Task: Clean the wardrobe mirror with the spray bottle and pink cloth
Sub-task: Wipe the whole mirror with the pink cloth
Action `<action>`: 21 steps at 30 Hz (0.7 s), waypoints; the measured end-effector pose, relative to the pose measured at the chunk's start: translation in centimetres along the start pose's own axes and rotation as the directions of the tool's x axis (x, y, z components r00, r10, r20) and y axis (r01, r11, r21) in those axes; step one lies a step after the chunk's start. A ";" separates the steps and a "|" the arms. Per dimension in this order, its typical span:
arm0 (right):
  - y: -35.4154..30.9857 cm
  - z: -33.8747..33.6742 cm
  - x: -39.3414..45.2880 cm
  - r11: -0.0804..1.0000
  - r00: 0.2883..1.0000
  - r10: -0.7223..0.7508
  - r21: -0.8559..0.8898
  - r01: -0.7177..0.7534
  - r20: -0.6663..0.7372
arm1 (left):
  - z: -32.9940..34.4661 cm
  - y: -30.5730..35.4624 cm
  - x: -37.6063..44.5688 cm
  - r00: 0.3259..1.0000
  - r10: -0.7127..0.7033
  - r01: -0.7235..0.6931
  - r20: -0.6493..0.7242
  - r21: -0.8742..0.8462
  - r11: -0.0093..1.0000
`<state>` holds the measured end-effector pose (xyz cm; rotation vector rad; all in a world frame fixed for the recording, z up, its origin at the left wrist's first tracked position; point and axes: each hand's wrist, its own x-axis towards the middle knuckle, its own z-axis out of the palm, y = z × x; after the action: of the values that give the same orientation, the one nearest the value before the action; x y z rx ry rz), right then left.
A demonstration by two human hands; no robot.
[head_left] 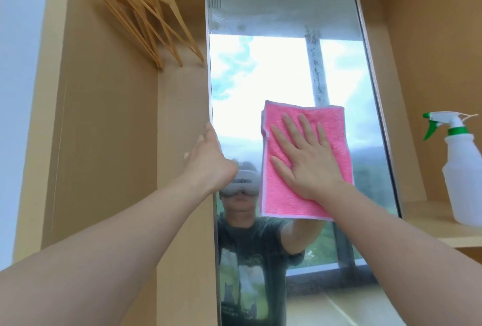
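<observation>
Head view looks up along the wardrobe mirror [287, 65], which fills the middle of the frame between two open wooden bays. My right hand [305, 158] lies flat with straight, spread fingers on the pink cloth [326, 127], pressing it against the glass just right of centre; that grip is released, a palm press and not a pinch. My left hand [211, 161] is at the mirror's left edge, at centre left of the frame, with its fingers going round behind the door where I cannot see them; I take it to be steadying the panel, but whether that grip is clenched on the edge I cannot tell. The spray bottle [459, 169] stands upright on the shelf [427, 215] at the right edge of the frame, well apart from both hands. Hazy streaks and spots show across the upper part of the glass and down the reflected window post, so I judge the wiping is partway through. To do this stroke well I should keep the whole palm on the cloth so it does not fold or slip, work upward into the haze in overlapping passes, and brace the door from the left so it does not swing under the pressure. Wooden hangers [146, 23] hang at the upper left, out of my way.
</observation>
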<state>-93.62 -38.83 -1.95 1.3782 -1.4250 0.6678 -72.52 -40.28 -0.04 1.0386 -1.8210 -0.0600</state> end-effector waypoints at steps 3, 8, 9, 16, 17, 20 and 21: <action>5.0 0.9 -3.1 0.992 0.992 0.127 -0.018 -0.127 0.011 | 0.3 -0.5 -0.5 0.999 0.018 -0.016 -0.027 0.093 0.996; 8.6 1.8 -6.3 0.958 0.959 0.282 0.057 -0.282 0.003 | 1.1 -1.7 -2.7 0.965 0.238 -0.202 -0.113 0.264 0.943; 8.6 2.0 -6.5 0.953 0.955 0.295 0.066 -0.294 -0.004 | 1.1 -2.0 -3.2 0.954 0.271 -0.228 -0.131 0.274 0.934; 7.8 3.0 -7.4 0.920 0.923 0.384 0.092 -0.380 -0.024 | 0.6 -4.9 -5.7 0.966 0.248 -0.202 -0.074 0.381 0.902; 7.7 3.1 -7.5 0.917 0.920 0.392 0.090 -0.389 -0.024 | 0.5 -5.4 -6.1 0.981 0.186 -0.149 -0.047 0.423 0.894; 7.2 3.3 -7.6 0.909 0.911 0.411 0.088 -0.407 -0.031 | 0.9 -6.7 -7.0 0.990 0.088 -0.139 0.114 0.598 0.789; 7.0 3.3 -7.7 0.907 0.909 0.416 0.091 -0.412 -0.030 | 1.1 -6.9 -7.4 0.980 0.095 -0.187 0.175 0.646 0.740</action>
<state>-102.31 -37.38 -8.39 1.1163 -1.6846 1.0376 -68.16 -40.11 -9.17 1.3959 -2.0911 0.6809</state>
